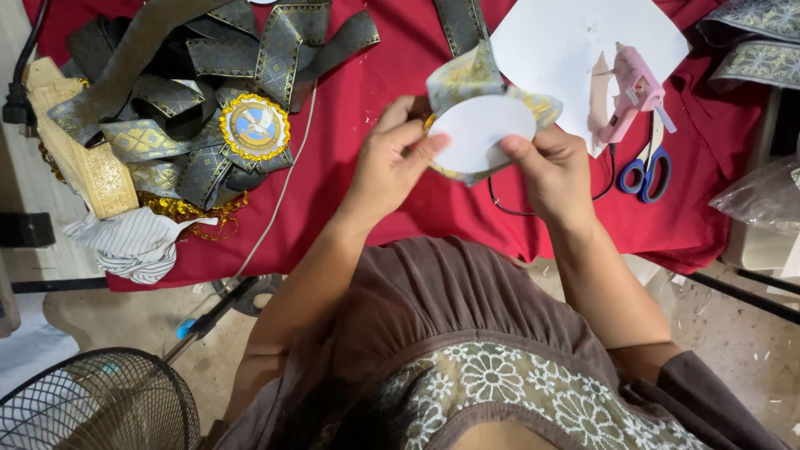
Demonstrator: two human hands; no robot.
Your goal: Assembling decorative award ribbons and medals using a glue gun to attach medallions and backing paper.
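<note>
Both hands up over the red cloth: left hand point(387, 162) and right hand point(554, 167) pinch the white paper disc point(482, 132), pressed onto a ribbon rosette's point(467, 79) back. 1 finished rosette point(254, 127) lies left; pink glue gun point(632, 92) rests idle.

Craft workshop: glue gun point(633, 92), ribbons point(192, 100)

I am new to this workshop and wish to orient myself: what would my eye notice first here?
First, in the centre, the left hand and right hand pinch a white paper disc backed with patterned ribbon. At upper left, a heap of dark gold-patterned ribbon carries a round gold-edged badge. At right, on the red cloth, lie a pink glue gun and blue-handled scissors.
</note>
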